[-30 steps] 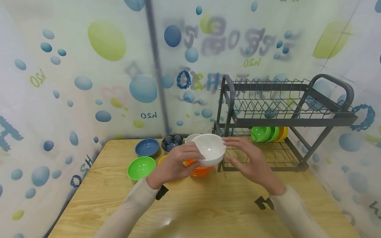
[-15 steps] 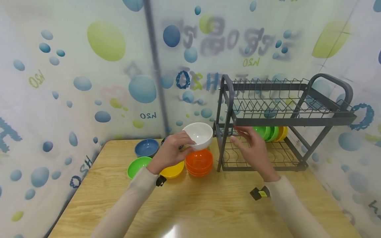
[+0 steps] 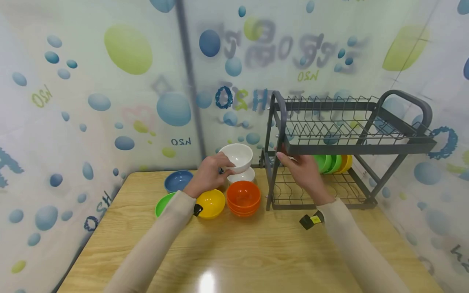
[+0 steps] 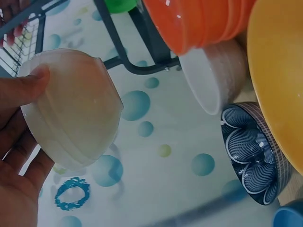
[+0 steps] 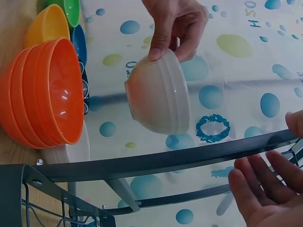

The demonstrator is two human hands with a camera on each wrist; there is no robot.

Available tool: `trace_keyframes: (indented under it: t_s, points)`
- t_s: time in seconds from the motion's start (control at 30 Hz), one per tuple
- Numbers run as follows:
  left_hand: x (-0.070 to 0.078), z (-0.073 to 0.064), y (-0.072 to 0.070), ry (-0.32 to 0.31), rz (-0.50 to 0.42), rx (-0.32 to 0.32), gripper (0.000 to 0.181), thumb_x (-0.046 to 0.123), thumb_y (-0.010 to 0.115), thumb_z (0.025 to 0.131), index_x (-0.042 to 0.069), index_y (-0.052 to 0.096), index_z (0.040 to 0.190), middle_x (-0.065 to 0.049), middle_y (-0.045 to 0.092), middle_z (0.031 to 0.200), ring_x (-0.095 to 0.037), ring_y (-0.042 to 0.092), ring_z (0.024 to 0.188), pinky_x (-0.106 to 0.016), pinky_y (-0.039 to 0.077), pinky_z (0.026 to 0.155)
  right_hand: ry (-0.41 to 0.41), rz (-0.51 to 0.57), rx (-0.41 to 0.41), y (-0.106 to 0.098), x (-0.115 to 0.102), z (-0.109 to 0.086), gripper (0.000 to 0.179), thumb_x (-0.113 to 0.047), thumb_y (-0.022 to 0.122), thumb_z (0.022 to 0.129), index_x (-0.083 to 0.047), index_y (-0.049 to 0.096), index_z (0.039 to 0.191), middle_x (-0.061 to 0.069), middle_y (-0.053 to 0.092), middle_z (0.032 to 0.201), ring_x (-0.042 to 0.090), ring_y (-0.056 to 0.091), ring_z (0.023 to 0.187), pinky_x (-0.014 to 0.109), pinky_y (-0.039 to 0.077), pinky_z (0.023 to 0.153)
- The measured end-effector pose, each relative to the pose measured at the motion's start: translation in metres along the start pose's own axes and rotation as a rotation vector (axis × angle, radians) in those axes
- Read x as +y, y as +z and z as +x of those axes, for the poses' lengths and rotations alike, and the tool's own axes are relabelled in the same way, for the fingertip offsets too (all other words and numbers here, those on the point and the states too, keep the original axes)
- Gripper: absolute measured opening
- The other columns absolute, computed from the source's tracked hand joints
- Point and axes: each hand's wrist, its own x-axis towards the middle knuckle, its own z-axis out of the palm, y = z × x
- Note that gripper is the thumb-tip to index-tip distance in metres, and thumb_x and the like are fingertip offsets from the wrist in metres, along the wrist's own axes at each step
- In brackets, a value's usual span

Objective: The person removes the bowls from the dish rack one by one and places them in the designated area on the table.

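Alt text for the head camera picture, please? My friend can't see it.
A person's left hand holds a white bowl in the air; the right hand is at a dark rack's left end. Colourful bowls stand on the wooden table, and green and yellow ones in the rack's lower tier.

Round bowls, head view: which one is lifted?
The round white bowl the left hand grips; the others rest on the wooden table or dark wire rack.

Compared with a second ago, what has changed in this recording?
The left hand has carried the white bowl away from the body and somewhat leftward, without letting go. The right hand has moved from beside that bowl to the left end of the dish rack. The rack and the stacked orange bowls stayed put.
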Motion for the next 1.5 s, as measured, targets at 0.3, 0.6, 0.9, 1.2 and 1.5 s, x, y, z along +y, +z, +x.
trace_keyframes:
  t_s: [0.3, 0.6, 0.9, 1.2, 1.5]
  points:
    - [-0.021, 0.007, 0.009, -0.097, 0.014, -0.090, 0.012, 0.007, 0.081, 0.087, 0.008, 0.081, 0.100, -0.004, 0.079, 0.098, -0.019, 0.067, 0.093, -0.037, 0.060, 0.088, 0.072, -0.059, 0.011, -0.001, 0.003, 0.008, 0.050, -0.043, 0.064, 0.100, -0.006, 0.059, 0.134, 0.018, 0.065, 0.133, 0.036, 0.067, 0.121, 0.052, 0.053, 0.105]
    - [-0.043, 0.012, 0.021, -0.161, 0.019, -0.202, 0.015, 0.007, 0.082, 0.086, 0.009, 0.082, 0.100, -0.005, 0.077, 0.101, -0.023, 0.067, 0.095, -0.044, 0.058, 0.095, 0.051, -0.102, -0.016, -0.001, 0.005, 0.013, 0.048, -0.043, 0.064, 0.101, -0.008, 0.060, 0.133, 0.017, 0.064, 0.135, 0.037, 0.063, 0.128, 0.052, 0.052, 0.105]
    - [-0.062, 0.012, 0.036, -0.167, 0.001, -0.277, 0.015, 0.004, 0.080, 0.086, 0.008, 0.082, 0.100, -0.006, 0.079, 0.102, -0.023, 0.069, 0.097, -0.043, 0.059, 0.094, -0.017, -0.056, 0.002, 0.003, 0.003, 0.012, 0.040, -0.032, 0.064, 0.102, -0.004, 0.060, 0.130, 0.020, 0.065, 0.128, 0.037, 0.070, 0.116, 0.047, 0.056, 0.101]
    - [-0.066, 0.013, 0.054, -0.217, 0.024, -0.376, 0.013, 0.008, 0.082, 0.085, 0.011, 0.083, 0.098, -0.004, 0.079, 0.101, -0.021, 0.067, 0.094, -0.040, 0.058, 0.094, 0.002, -0.074, 0.003, 0.000, 0.006, 0.010, 0.041, -0.035, 0.063, 0.103, -0.002, 0.063, 0.127, 0.020, 0.067, 0.129, 0.038, 0.071, 0.114, 0.050, 0.054, 0.103]
    - [-0.074, 0.015, 0.070, -0.149, 0.058, -0.412, 0.003, 0.017, 0.082, 0.087, 0.015, 0.083, 0.090, 0.001, 0.080, 0.093, -0.017, 0.066, 0.087, -0.036, 0.057, 0.087, -0.015, -0.050, 0.012, 0.003, 0.008, 0.011, 0.038, -0.031, 0.063, 0.103, -0.001, 0.062, 0.127, 0.020, 0.066, 0.128, 0.037, 0.070, 0.116, 0.045, 0.057, 0.099]
